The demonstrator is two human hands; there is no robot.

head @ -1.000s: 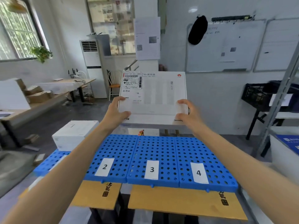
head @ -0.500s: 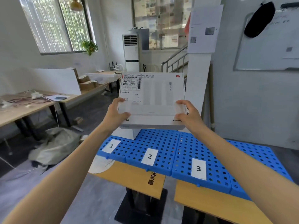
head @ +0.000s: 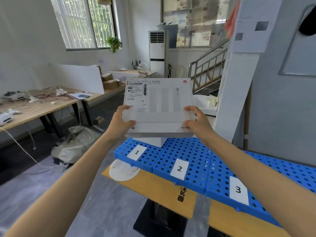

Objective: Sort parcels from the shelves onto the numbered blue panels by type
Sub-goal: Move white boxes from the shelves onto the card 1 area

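Note:
A flat white parcel box (head: 162,103) with a shipping label on its top left corner is held in the air above blue panel 1 (head: 145,155). My left hand (head: 120,123) grips its near left corner and my right hand (head: 196,123) grips its near right corner. Under it, a second white box (head: 150,141) stands on panel 1, mostly hidden. Blue perforated panels 2 (head: 188,161) and 3 (head: 220,177) lie in a row to the right, each with a numbered white tag.
The panels rest on yellow-topped tables (head: 153,187). A grey sack (head: 77,142) lies on the floor at left, beside wooden desks (head: 42,106) with cables. A white pillar (head: 234,100) and a staircase (head: 208,69) stand behind the panels.
The view has swung left: panel 1 now sits under the held box and panel 4 is out of sight. Both hands keep the same grip on the box.

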